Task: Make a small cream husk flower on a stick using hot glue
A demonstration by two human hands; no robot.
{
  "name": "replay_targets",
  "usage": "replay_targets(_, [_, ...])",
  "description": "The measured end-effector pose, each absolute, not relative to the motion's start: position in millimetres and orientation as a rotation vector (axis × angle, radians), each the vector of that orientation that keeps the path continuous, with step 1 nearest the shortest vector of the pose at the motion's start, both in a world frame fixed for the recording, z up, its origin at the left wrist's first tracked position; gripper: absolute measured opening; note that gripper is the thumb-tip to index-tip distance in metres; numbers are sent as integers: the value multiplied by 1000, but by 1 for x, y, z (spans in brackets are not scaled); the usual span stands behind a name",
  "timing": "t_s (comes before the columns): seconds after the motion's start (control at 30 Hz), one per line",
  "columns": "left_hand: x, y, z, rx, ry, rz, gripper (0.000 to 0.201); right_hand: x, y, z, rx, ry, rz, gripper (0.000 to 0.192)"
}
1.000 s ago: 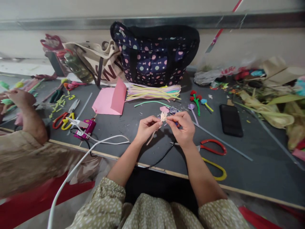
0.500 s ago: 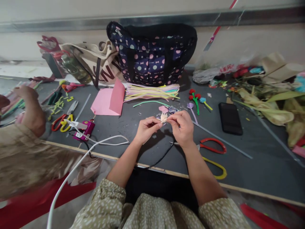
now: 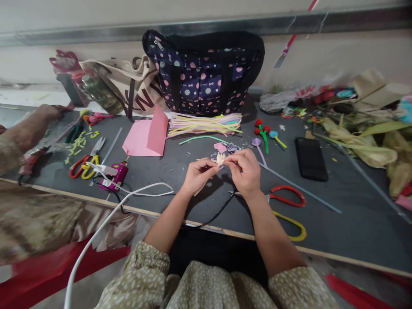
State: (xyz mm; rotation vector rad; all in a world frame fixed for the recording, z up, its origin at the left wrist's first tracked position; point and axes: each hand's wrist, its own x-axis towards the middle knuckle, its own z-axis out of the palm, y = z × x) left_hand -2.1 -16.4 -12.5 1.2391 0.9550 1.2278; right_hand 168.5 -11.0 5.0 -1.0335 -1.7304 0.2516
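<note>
Between both hands, above the dark table, is a small cream-coloured flower-like piece (image 3: pixel 220 159) with short upright tips, perhaps of pipe cleaner. My left hand (image 3: pixel 200 175) pinches its left side with thumb and index finger. From the right, my right hand (image 3: pixel 244 169) pinches it the same way. Just beyond the fingers lie a small pink paper piece (image 3: pixel 220 147) and a dark glittery item (image 3: pixel 232 148), partly covered by the right hand. Scissors with one red and one yellow handle (image 3: pixel 288 196) lie beside my right forearm, their blades partly hidden under the wrist.
Behind my hands lie a bundle of pastel pipe cleaners (image 3: pixel 206 125), folded pink paper (image 3: pixel 138 136) and a patterned bag (image 3: pixel 206 77). To the right are pipe-cleaner flowers (image 3: pixel 263 135) and a phone (image 3: pixel 311 159). At left are a purple glue gun (image 3: pixel 116 176), more scissors (image 3: pixel 96 148) and a co-worker's arm (image 3: pixel 32 126).
My hands stay almost in place on the cream piece. At the left, the co-worker's arm has reached farther across the table, and the pastel strands near it are gone from view.
</note>
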Motion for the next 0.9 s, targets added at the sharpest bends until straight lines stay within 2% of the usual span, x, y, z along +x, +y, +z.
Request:
replay_targets(0.3, [-6, -13, -15, 1192, 906, 1497, 14, 161, -15, 5, -1036, -1515, 622, 12])
replay_targets(0.53, [-5, -15, -21, 1089, 807, 1468, 14, 149, -16, 3, -892, -1559, 918, 16])
replay_targets(0.63, [-5, -16, -24, 980, 821, 1428, 19, 144, -20, 4, -858, -1496, 1089, 23])
replay_targets(0.77, [-6, -16, -22, 901, 890, 1490, 23, 138, -26, 5, -902, -1338, 1350, 27])
replay_targets(0.9, [-8, -16, -17, 914, 916, 1548, 23, 133, -30, 3, -995, -1305, 1419, 26])
